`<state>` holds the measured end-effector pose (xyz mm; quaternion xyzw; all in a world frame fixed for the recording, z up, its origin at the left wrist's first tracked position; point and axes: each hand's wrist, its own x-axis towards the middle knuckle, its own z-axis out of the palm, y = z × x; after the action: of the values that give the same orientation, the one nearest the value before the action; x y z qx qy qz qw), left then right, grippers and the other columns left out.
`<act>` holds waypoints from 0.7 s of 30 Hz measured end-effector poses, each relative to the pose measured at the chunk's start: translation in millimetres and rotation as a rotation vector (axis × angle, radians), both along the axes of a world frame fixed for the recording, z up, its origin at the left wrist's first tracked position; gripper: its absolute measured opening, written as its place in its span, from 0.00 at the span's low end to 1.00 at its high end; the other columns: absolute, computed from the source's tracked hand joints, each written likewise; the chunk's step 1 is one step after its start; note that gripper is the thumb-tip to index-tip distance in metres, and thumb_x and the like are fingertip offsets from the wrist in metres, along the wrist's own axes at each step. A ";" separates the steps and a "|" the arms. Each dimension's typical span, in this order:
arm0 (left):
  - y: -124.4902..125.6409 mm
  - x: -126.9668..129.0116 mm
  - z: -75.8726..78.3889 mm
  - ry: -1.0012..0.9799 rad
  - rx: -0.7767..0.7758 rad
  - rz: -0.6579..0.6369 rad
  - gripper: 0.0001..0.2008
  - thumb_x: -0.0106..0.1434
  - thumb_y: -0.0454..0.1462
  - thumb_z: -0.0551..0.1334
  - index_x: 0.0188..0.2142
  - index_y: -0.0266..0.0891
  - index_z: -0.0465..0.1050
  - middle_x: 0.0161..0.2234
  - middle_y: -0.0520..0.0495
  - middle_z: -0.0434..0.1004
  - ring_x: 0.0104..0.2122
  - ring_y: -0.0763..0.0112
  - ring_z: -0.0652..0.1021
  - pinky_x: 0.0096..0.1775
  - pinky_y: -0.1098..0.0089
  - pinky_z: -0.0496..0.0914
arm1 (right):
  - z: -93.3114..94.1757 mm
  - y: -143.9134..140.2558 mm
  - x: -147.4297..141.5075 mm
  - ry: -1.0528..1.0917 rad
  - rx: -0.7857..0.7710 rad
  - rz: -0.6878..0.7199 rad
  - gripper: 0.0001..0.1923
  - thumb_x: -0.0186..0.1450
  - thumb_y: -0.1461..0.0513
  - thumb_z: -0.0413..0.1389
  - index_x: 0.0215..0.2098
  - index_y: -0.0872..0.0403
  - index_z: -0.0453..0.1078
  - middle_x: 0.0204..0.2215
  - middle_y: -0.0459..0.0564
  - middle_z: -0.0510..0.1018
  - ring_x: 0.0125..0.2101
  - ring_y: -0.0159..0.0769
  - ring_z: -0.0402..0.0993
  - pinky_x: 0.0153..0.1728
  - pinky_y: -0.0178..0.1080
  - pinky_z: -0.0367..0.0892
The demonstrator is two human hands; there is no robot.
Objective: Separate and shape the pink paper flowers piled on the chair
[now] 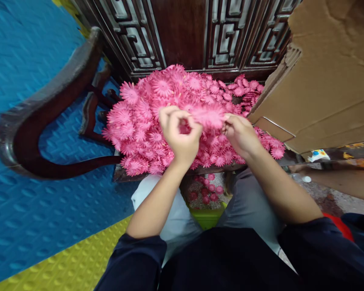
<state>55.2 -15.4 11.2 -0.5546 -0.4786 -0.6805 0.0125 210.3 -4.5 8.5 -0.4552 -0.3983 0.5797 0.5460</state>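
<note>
A pink artificial flower piece [211,116], blurred by motion, stretches between my two hands. My left hand [182,137] is closed in a pinch, thumb and index finger meeting in a ring at the piece's left edge. On the other side my right hand [242,135] pinches its right edge with the fingertips. Both hands are raised over a large heap of pink artificial flowers [139,121] on a dark wooden bench. Whether the piece is one layer or several cannot be made out.
A carved wooden back panel [178,34] stands behind the heap, with a curved armrest [33,165] at left. A large cardboard sheet [333,81] rises at right. Several more pink flowers [210,188] lie on the floor between my knees, near a green container [206,218].
</note>
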 end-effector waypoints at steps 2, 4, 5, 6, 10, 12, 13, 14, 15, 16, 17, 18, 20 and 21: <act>7.7 -19.7 6.7 -0.144 0.042 0.145 0.10 0.61 0.33 0.55 0.23 0.39 0.59 0.29 0.50 0.57 0.32 0.74 0.65 0.35 0.68 0.62 | -2.8 10.9 14.3 0.027 -0.050 -0.147 0.06 0.53 0.59 0.56 0.22 0.53 0.64 0.19 0.42 0.64 0.20 0.25 0.58 0.23 0.34 0.54; 18.1 -42.3 10.5 -0.172 0.029 0.182 0.12 0.60 0.29 0.55 0.21 0.38 0.59 0.28 0.50 0.56 0.30 0.76 0.64 0.34 0.67 0.60 | -3.8 21.2 28.9 0.000 0.005 -0.247 0.07 0.53 0.59 0.57 0.24 0.52 0.63 0.21 0.42 0.64 0.21 0.25 0.58 0.23 0.34 0.54; 23.4 -51.8 10.3 -0.151 0.028 0.218 0.11 0.58 0.27 0.57 0.21 0.37 0.62 0.28 0.50 0.57 0.30 0.75 0.64 0.34 0.67 0.60 | -3.7 24.6 33.9 -0.005 0.039 -0.266 0.07 0.53 0.59 0.57 0.24 0.53 0.63 0.21 0.42 0.64 0.21 0.25 0.59 0.23 0.34 0.54; 28.2 -59.0 8.7 -0.124 0.046 0.247 0.09 0.55 0.24 0.58 0.22 0.36 0.65 0.27 0.49 0.58 0.31 0.74 0.65 0.34 0.67 0.60 | -3.3 26.5 36.7 -0.009 0.051 -0.261 0.08 0.53 0.59 0.57 0.24 0.53 0.63 0.21 0.42 0.64 0.21 0.25 0.59 0.23 0.34 0.54; 37.9 -62.4 -5.4 0.107 -0.030 0.326 0.02 0.52 0.31 0.66 0.28 0.36 0.75 0.31 0.47 0.65 0.35 0.70 0.69 0.40 0.62 0.61 | -2.8 19.6 26.1 -0.040 -0.017 -0.147 0.08 0.51 0.60 0.59 0.23 0.53 0.64 0.20 0.41 0.64 0.20 0.24 0.59 0.22 0.33 0.53; 38.0 -56.1 -11.2 0.184 -0.065 0.339 0.03 0.53 0.36 0.67 0.29 0.40 0.76 0.31 0.48 0.67 0.35 0.69 0.68 0.40 0.61 0.60 | -4.0 13.3 17.0 -0.068 -0.033 -0.069 0.06 0.51 0.60 0.59 0.23 0.53 0.65 0.19 0.41 0.65 0.20 0.24 0.59 0.23 0.33 0.53; 37.6 -53.1 -13.1 0.211 -0.072 0.338 0.03 0.53 0.38 0.67 0.29 0.42 0.76 0.31 0.48 0.67 0.35 0.69 0.67 0.39 0.61 0.58 | -4.6 11.0 13.9 -0.081 -0.037 -0.039 0.06 0.51 0.61 0.58 0.22 0.53 0.65 0.18 0.41 0.65 0.20 0.24 0.59 0.23 0.33 0.53; 37.0 -50.8 -14.3 0.237 -0.072 0.337 0.03 0.53 0.39 0.67 0.29 0.44 0.76 0.31 0.48 0.68 0.34 0.69 0.66 0.38 0.61 0.57 | -5.2 9.4 12.0 -0.093 -0.038 -0.020 0.06 0.52 0.61 0.58 0.22 0.53 0.66 0.18 0.42 0.65 0.20 0.24 0.59 0.23 0.32 0.53; 36.3 -49.1 -14.8 0.266 -0.086 0.330 0.03 0.54 0.40 0.67 0.29 0.45 0.77 0.31 0.48 0.69 0.34 0.68 0.66 0.38 0.61 0.56 | -5.6 8.6 11.4 -0.102 -0.038 -0.009 0.06 0.52 0.61 0.58 0.22 0.54 0.66 0.18 0.42 0.64 0.20 0.24 0.59 0.23 0.32 0.53; 35.6 -48.0 -14.9 0.299 -0.114 0.315 0.04 0.55 0.42 0.66 0.29 0.47 0.77 0.31 0.48 0.70 0.34 0.67 0.65 0.37 0.61 0.55 | -5.7 8.4 11.7 -0.106 -0.035 -0.007 0.06 0.52 0.61 0.58 0.22 0.54 0.66 0.18 0.41 0.64 0.20 0.24 0.60 0.23 0.32 0.53; 34.7 -47.1 -14.5 0.328 -0.152 0.294 0.05 0.55 0.44 0.65 0.30 0.48 0.77 0.32 0.48 0.71 0.35 0.66 0.65 0.38 0.60 0.55 | -5.6 8.7 12.7 -0.104 -0.032 -0.011 0.06 0.53 0.61 0.58 0.22 0.54 0.66 0.18 0.41 0.64 0.20 0.23 0.60 0.23 0.32 0.53; 33.6 -46.2 -13.9 0.347 -0.198 0.268 0.07 0.56 0.46 0.64 0.31 0.48 0.78 0.33 0.47 0.71 0.35 0.64 0.65 0.38 0.60 0.55 | -5.3 9.2 13.9 -0.098 -0.032 -0.017 0.05 0.53 0.61 0.58 0.22 0.54 0.66 0.18 0.41 0.64 0.20 0.23 0.60 0.23 0.32 0.54; 30.6 -43.7 -12.0 0.338 -0.279 0.224 0.11 0.57 0.48 0.62 0.33 0.48 0.78 0.35 0.46 0.71 0.37 0.62 0.66 0.41 0.59 0.55 | -4.7 10.0 15.8 -0.078 -0.036 -0.027 0.04 0.52 0.62 0.58 0.22 0.54 0.67 0.18 0.41 0.65 0.20 0.23 0.60 0.23 0.32 0.53; 28.6 -41.7 -10.8 0.315 -0.300 0.211 0.12 0.57 0.49 0.62 0.33 0.47 0.77 0.35 0.46 0.71 0.38 0.61 0.66 0.42 0.58 0.56 | -4.6 10.0 16.1 -0.071 -0.035 -0.028 0.04 0.52 0.62 0.58 0.22 0.54 0.67 0.18 0.41 0.65 0.20 0.23 0.60 0.23 0.32 0.53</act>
<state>13.6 13.1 0.4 -0.5967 -0.6216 -0.5018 0.0755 226.5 5.5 3.9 -0.4906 -0.4007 0.5624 0.5315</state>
